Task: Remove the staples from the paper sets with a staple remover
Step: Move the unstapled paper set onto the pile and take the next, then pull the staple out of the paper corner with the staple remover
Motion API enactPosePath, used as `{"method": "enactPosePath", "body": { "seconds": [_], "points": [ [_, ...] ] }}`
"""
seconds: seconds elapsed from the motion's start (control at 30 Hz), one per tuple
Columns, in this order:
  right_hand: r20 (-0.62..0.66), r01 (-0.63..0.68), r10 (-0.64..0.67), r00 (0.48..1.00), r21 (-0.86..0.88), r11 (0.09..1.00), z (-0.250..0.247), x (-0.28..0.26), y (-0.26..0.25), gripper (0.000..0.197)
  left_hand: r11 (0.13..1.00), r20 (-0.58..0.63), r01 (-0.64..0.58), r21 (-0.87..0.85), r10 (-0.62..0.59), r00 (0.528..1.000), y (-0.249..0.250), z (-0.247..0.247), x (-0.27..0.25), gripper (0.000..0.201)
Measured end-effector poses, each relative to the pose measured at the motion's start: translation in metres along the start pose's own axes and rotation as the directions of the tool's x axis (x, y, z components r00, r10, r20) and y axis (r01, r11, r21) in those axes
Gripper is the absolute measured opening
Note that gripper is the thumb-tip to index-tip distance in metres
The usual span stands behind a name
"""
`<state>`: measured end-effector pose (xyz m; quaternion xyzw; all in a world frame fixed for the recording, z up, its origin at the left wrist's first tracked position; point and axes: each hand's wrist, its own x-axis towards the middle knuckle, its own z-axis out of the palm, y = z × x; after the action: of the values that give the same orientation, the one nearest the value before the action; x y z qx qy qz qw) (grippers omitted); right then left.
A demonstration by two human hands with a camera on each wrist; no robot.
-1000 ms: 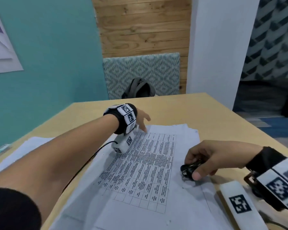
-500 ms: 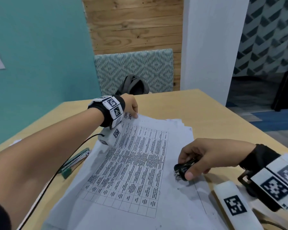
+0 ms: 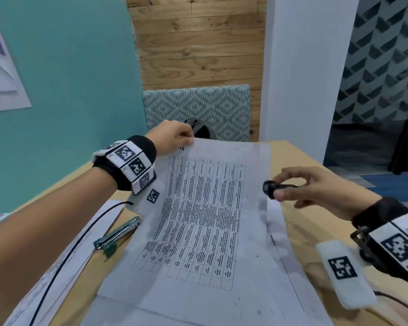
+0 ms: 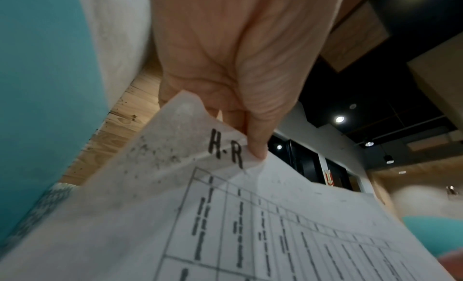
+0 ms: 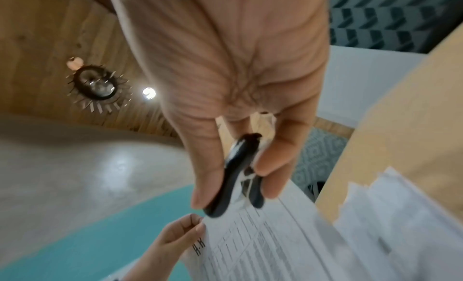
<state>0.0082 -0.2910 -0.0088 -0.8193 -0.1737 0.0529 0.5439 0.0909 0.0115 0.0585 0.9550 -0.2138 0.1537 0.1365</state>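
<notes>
We count two hands: the left hand [image 3: 172,137] and the right hand [image 3: 316,187]. We see one staple remover [image 3: 272,188], small and black. We see one lifted sheet [image 3: 205,208] with a table printed on it. Under it lie more sheets [image 3: 278,222], maybe three or four; the edges blur together, so we cannot count them well. We see one more pile of paper [image 3: 64,260] on the left side of the counter [image 3: 316,234]. We see one green stapler [image 3: 118,235]. We count one counter and one chair [image 3: 196,109].
</notes>
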Motion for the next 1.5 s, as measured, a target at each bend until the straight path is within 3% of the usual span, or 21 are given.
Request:
{"method": "enactPosePath", "body": {
  "seconds": [0.07,0.13,0.3,0.37,0.47,0.5,0.57,0.63,0.7,0.83,0.97,1.07,1.13,1.2,1.33,1.43,1.5],
  "points": [
    [-0.005,0.039,-0.039,0.999,0.122,0.992,0.002,0.008,-0.005,0.086,0.999,-0.063,-0.017,-0.038,0.015,0.998,0.0,-0.009,-0.008,0.011],
    [0.012,0.071,-0.076,0.997,0.22,0.973,0.007,0.018,-0.012,0.094,0.994,-0.126,-0.046,-0.097,0.033,0.992,0.0,-0.016,-0.016,0.009],
    [0.003,0.141,-0.15,0.989,0.316,0.938,0.017,0.038,-0.031,0.081,0.975,-0.234,-0.058,-0.213,0.007,0.972,-0.006,-0.031,-0.03,0.01],
    [-0.012,0.166,-0.172,0.985,0.335,0.927,0.016,0.043,-0.038,0.082,0.941,-0.233,0.012,-0.337,-0.096,0.968,-0.021,-0.035,-0.035,0.033],
    [-0.039,0.194,-0.195,0.98,0.389,0.901,0.011,0.048,-0.045,0.09,0.71,-0.037,0.198,-0.676,-0.301,0.953,-0.043,-0.03,-0.052,0.096],
    [-0.045,0.204,-0.203,0.978,0.406,0.891,0.009,0.049,-0.047,0.091,0.635,0.073,0.266,-0.726,-0.314,0.947,-0.049,-0.023,-0.057,0.104],
    [-0.048,0.217,-0.218,0.975,0.425,0.879,0.009,0.054,-0.053,0.09,0.52,0.226,0.34,-0.783,-0.272,0.935,-0.057,-0.007,-0.064,0.1],
    [-0.055,0.24,-0.24,0.969,0.424,0.873,0.009,0.059,-0.059,0.087,0.475,0.247,0.349,-0.808,-0.265,0.932,-0.056,0.0,-0.063,0.087],
    [-0.075,0.291,-0.286,0.955,0.405,0.867,0.006,0.061,-0.068,0.081,0.481,0.184,0.298,-0.825,-0.27,0.945,-0.053,-0.004,-0.057,0.064],
    [-0.154,0.459,-0.433,0.888,0.339,0.821,-0.003,0.054,-0.099,0.072,0.469,-0.046,0.044,-0.882,-0.18,0.983,-0.043,-0.033,-0.05,0.057],
    [-0.182,0.61,-0.583,0.792,0.294,0.736,-0.009,0.027,-0.126,0.042,0.414,-0.323,-0.249,-0.876,-0.118,0.939,-0.027,-0.058,-0.054,0.044],
    [-0.139,0.653,-0.65,0.747,0.336,0.679,-0.006,0.001,-0.118,0.042,0.421,-0.377,-0.331,-0.844,-0.027,0.926,-0.017,-0.057,-0.072,0.028],
    [-0.075,0.626,-0.643,0.762,0.335,0.704,-0.001,-0.012,-0.099,0.048,0.422,-0.331,-0.311,-0.852,0.027,0.943,-0.015,-0.046,-0.088,0.025],
    [-0.034,0.546,-0.57,0.821,0.339,0.766,0.004,-0.019,-0.078,0.056,0.41,-0.245,-0.242,-0.88,0.047,0.968,-0.02,-0.03,-0.098,0.045],
    [-0.025,0.388,-0.405,0.914,0.344,0.855,0.013,-0.023,-0.053,0.066,0.424,-0.123,-0.106,-0.899,-0.011,0.992,-0.018,-0.008,-0.111,0.056],
    [0.011,0.261,-0.286,0.958,0.375,0.889,0.013,-0.021,-0.051,0.069,0.44,-0.069,-0.033,-0.897,-0.066,0.995,-0.018,-0.003,-0.117,0.069],
    [0.046,0.163,-0.2,0.979,0.417,0.894,0.012,-0.017,-0.052,0.07,0.415,0.041,0.075,-0.907,-0.09,0.995,-0.02,-0.002,-0.12,0.072]
  ]
}}
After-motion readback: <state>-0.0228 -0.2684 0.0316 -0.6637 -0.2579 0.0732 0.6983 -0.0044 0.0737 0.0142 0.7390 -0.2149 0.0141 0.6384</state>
